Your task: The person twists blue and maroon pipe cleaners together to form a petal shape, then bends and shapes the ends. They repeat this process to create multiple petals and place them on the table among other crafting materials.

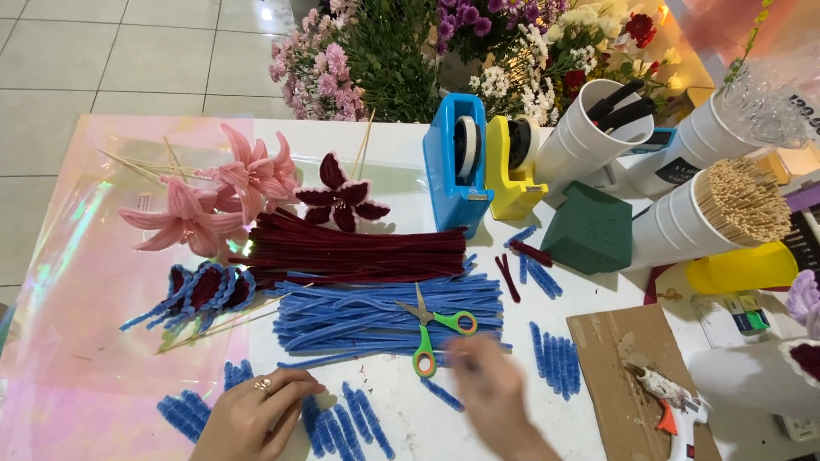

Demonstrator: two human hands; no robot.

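White tabletop (410, 427) on a pale tiled floor, its left part covered by an iridescent pink sheet (68, 324). At the near edge, the left hand (252, 418) rests knuckles-up, fingers curled loosely onto short blue pipe-cleaner pieces (342, 427) laid side by side, apparently pinning them; a ring shows on one finger. The right hand (491, 393) is motion-blurred just beside the green-and-orange scissors (431, 329); whether it is spread or pinching, cannot tell. Scissors lie on the stack of long blue pipe cleaners (384, 312), within easy reach. Behind it is a dark red stack (359, 248); finished pink pipe-cleaner flowers (222, 192) lie to the left. Glue gun (670, 401) is parked on cardboard (632, 358), likely to catch drips. Toward the far edge: blue and yellow tape dispensers (457, 162), white cups of sticks (717, 213), real flowers (384, 51) beyond.
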